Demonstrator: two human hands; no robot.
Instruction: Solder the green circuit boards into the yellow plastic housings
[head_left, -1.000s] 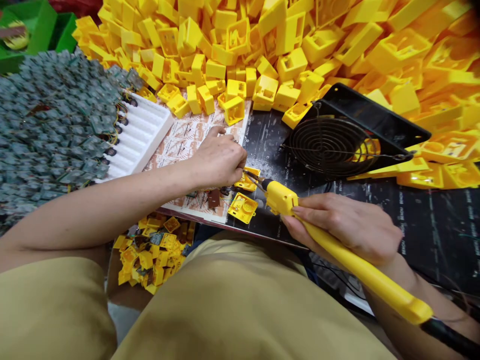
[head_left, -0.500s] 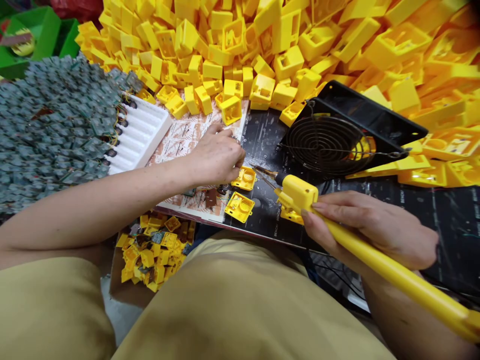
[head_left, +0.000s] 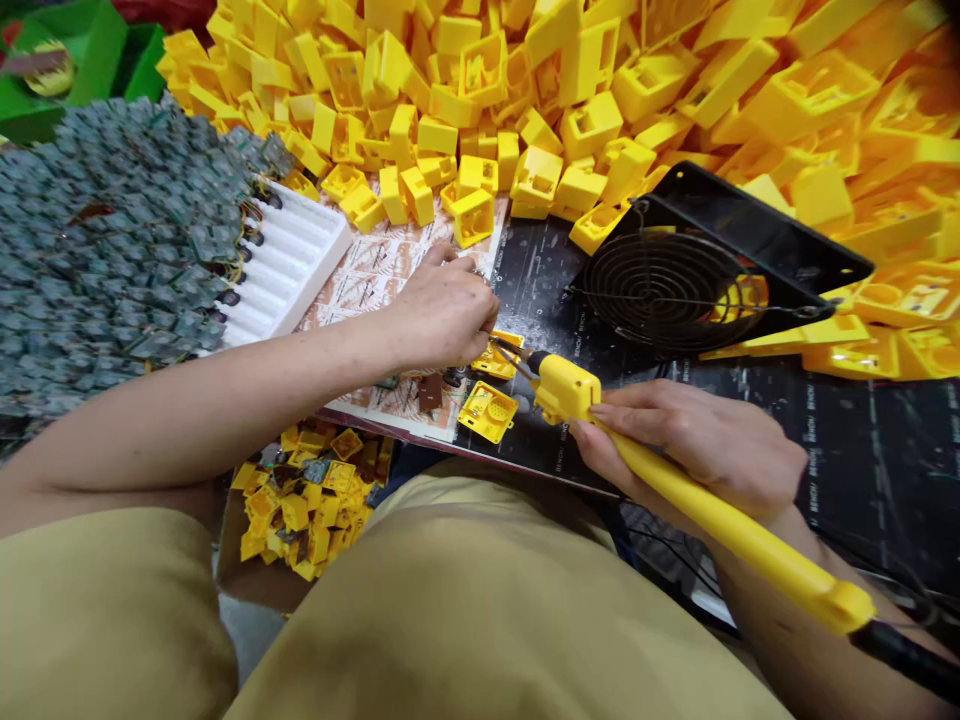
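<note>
My right hand (head_left: 694, 440) is wrapped round a yellow soldering iron (head_left: 675, 480), whose metal tip points left. The tip reaches over a small yellow plastic case half (head_left: 508, 360) in front of my left hand (head_left: 448, 308). The left hand is bent over with its fingers curled down at that case half; its fingertips and whatever they hold are hidden. A second yellow case half (head_left: 487, 411) with a speaker grille lies open side up just nearer to me. Beside it are a brown flat piece (head_left: 430, 393) and small dark parts, partly under my left forearm.
Yellow plastic housings (head_left: 450, 130) are heaped along the back. A black fan (head_left: 660, 285) with a wire guard stands at the right. Grey circuit parts (head_left: 135, 240) pile up on a white foam tray (head_left: 292, 270) at the left. Below the table edge, a cardboard box (head_left: 255, 580) holds yellow parts.
My right hand has brought the soldering iron left, so its tip now lies over the far case half by my left hand. The left hand has hardly moved.
</note>
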